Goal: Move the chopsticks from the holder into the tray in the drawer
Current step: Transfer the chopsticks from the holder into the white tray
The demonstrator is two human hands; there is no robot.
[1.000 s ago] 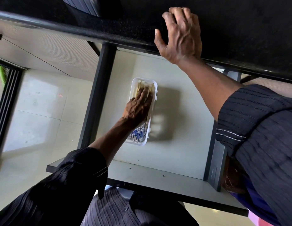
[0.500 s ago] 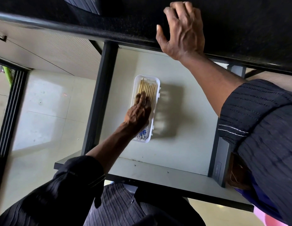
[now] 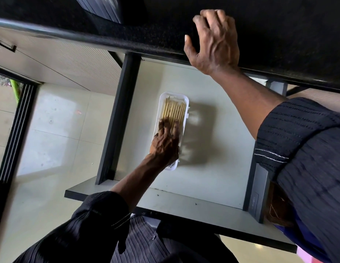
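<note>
The left hand (image 3: 165, 143) has slid back along the chopsticks (image 3: 173, 112) in the tray (image 3: 186, 103), grip apart and flat, so they look settled, while the right hand (image 3: 213, 42) rests spread on the tabletop (image 3: 279, 35).

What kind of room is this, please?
Probably a home kitchen: a dark stone-like countertop above an open drawer, with chopsticks lying in a white tray, and a tiled floor.

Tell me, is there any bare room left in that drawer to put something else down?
Yes. The drawer floor is bare right of the white tray, up to the dark side rail, and in a narrower strip on its left. The tray itself is crowded: chopsticks fill it, with the left hand on them.
</note>
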